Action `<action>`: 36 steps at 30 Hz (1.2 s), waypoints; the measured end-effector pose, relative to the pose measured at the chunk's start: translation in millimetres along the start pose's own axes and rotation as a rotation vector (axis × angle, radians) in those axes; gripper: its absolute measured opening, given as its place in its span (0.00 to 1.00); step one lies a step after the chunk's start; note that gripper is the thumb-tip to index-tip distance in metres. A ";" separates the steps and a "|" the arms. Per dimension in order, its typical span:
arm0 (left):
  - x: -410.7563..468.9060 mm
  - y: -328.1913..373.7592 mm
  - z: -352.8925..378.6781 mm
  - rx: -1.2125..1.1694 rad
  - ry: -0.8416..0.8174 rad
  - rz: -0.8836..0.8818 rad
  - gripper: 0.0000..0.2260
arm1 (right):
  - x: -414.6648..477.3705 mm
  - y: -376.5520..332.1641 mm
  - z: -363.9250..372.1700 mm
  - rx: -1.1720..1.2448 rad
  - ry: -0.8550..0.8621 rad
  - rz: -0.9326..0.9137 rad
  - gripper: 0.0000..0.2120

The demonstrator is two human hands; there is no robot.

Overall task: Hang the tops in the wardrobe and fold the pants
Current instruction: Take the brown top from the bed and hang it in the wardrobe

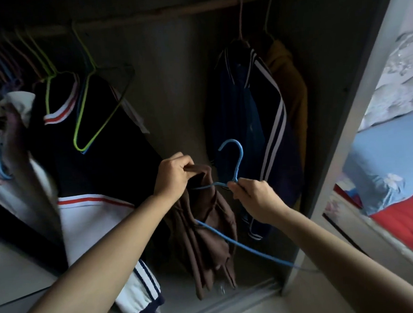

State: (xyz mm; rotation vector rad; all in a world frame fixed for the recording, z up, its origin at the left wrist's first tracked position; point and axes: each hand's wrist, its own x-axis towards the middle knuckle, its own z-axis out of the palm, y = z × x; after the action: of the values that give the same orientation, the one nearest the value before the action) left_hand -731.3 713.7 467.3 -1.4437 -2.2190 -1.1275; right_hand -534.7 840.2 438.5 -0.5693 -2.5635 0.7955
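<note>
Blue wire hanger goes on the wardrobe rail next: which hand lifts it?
Right, probably. The right hand pinches the blue wire hanger just below its hook, so it can steer the hook onto the wooden rail. The left hand only grips the brown fabric top.

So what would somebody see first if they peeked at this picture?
Right in the middle, the two hands: the left hand grips the top edge of a brown top while the right hand pinches a bright blue hanger by its neck, one arm of it inside the fabric. Up on the left, an empty lime-green hanger glows against dark clothes on the rail.
</note>
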 end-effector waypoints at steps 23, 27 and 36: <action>-61.6 -45.1 1.9 0.415 -0.202 -0.164 0.15 | 12.9 -3.8 -7.2 0.275 0.192 0.154 0.09; -60.7 -52.0 -1.7 0.233 -0.173 -0.553 0.02 | 15.0 0.4 -14.6 0.301 0.221 0.198 0.10; -6.1 -17.4 10.6 -0.223 -0.104 -0.683 0.02 | 6.0 -3.9 -26.4 0.417 -0.314 0.496 0.15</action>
State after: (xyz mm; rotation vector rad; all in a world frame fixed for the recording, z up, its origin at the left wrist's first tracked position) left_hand -741.5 713.9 448.6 -0.8188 -2.8379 -1.5620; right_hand -528.1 851.8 462.3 -1.0216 -2.4249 1.6535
